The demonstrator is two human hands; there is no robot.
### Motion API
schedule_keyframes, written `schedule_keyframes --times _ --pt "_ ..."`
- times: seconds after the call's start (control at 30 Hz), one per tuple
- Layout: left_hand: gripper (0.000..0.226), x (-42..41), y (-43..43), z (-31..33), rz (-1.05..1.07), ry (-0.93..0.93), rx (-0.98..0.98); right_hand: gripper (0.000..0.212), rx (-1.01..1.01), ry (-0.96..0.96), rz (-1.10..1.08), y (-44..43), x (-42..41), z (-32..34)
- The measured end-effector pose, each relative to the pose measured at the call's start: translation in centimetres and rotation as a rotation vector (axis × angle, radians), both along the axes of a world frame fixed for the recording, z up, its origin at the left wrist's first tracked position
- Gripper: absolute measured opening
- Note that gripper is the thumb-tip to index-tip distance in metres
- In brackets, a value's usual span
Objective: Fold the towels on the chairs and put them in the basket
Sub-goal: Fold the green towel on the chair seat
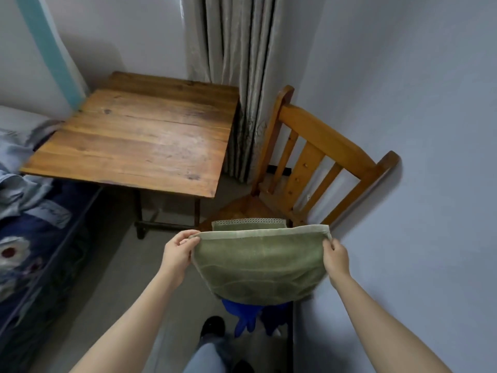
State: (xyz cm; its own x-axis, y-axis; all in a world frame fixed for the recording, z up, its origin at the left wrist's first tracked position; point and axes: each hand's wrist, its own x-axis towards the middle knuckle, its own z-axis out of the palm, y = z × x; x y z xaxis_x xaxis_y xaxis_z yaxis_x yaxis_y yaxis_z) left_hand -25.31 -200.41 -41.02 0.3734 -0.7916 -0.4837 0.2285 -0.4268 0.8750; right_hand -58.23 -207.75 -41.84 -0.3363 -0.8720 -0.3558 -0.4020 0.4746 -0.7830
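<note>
I hold a green towel (258, 265) doubled over in the air in front of a wooden chair (317, 157). My left hand (178, 249) pinches its upper left corner and my right hand (336, 258) pinches its upper right corner. The towel's pale hem runs straight between my hands, and a second hemmed layer shows just behind it. The fold hangs down and hides most of the chair seat. Something blue (250, 316) pokes out under the towel; I cannot tell what it is. No basket is in view.
A square wooden table (139, 138) stands to the left of the chair, with a grey curtain (234, 76) behind. A bed with blue floral bedding (29, 238) lies along the left edge. A wall runs close on the right. My legs and shoe (212, 327) are below.
</note>
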Motion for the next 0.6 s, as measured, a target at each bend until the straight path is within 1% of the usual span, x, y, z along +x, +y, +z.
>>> schedule_keyframes --times 0.13,0.37,0.5,0.6 --pt "0.013 0.0 -1.1 -2.8 0.025 0.012 0.113 0.027 0.136 -0.034 -0.043 -0.1 -0.2 -2.3" --pt "0.015 1.3 -4.4 -6.5 0.038 0.038 0.223 0.028 0.26 -0.005 -0.091 -1.8 1.2 -5.3" --pt "0.016 2.2 -6.7 -8.6 0.028 0.014 0.26 0.035 0.262 0.005 -0.111 -3.1 1.9 -7.4" --pt "0.025 2.6 -9.1 -10.3 0.051 -0.015 0.258 0.04 0.229 0.025 -0.108 -5.1 2.6 -9.2"
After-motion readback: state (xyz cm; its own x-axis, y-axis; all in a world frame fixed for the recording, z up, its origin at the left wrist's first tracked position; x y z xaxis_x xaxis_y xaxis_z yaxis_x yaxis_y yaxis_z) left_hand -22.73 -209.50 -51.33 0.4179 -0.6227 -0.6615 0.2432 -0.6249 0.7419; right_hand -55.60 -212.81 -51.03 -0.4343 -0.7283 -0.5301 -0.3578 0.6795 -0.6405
